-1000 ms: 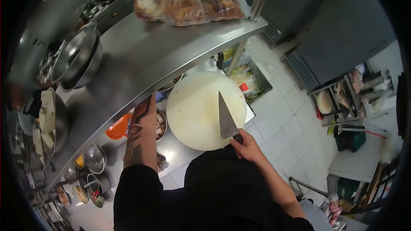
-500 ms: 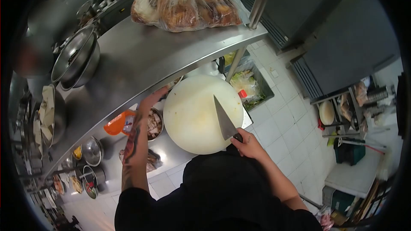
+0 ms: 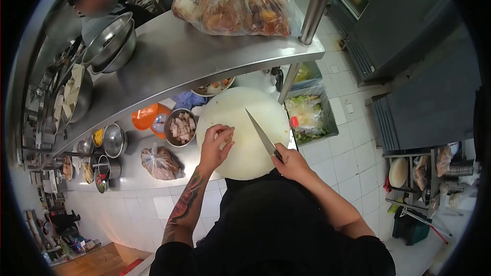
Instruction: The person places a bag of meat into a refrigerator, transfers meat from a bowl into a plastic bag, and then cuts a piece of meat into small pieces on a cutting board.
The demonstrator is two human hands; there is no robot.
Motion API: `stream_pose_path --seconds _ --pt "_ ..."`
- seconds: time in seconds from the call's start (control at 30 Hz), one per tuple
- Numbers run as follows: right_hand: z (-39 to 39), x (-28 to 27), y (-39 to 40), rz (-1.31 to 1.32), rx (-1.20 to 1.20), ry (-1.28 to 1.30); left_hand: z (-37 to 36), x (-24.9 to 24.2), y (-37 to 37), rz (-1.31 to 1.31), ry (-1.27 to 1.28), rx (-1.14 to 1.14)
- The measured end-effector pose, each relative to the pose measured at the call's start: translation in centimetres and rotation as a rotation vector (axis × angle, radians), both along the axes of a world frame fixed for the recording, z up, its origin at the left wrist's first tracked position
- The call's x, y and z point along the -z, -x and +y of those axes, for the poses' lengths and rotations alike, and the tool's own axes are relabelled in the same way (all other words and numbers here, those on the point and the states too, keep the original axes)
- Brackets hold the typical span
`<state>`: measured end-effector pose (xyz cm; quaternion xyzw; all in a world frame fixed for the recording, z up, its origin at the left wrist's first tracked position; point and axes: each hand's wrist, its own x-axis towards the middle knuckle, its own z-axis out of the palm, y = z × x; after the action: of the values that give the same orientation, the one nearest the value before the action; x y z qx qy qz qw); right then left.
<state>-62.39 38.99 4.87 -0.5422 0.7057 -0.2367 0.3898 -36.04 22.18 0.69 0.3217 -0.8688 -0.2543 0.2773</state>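
Observation:
My left hand is over the left part of the round white cutting board. Its fingers close around a small brownish piece of food, whose kind I cannot make out. On the right side of the board, my right hand grips a kitchen knife by its dark handle. The blade points away from me and to the left, apart from the piece. Just left of the board stands a metal bowl of cut pale meat. Behind the board, partly under the shelf, a bowl of food pieces shows.
A steel shelf crosses above the counter, carrying a large plastic bag of meat and stacked metal bowls. Bagged meat and an orange bowl lie left. A vegetable bin stands right. Another person is beyond the shelf.
My left hand has come back from under the shelf to the board, now with a small brownish piece. The knife stays in my right hand, its blade turned more edge-on.

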Motion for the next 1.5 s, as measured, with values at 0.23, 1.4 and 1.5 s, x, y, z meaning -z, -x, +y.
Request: stream_pose_path --seconds 0.23,1.4,1.5 --pt "0.4 0.8 0.2 0.053 0.038 0.003 3.2 0.0 0.0 0.015 -0.038 -0.015" --pt "-6.9 -7.3 -7.8 0.566 -0.315 -0.054 3.1 3.8 0.9 0.272 -0.013 -0.029" --pt "-6.6 -7.8 -7.7 0.528 -0.297 -0.154 2.9 3.7 0.7 0.279 -0.004 -0.038"
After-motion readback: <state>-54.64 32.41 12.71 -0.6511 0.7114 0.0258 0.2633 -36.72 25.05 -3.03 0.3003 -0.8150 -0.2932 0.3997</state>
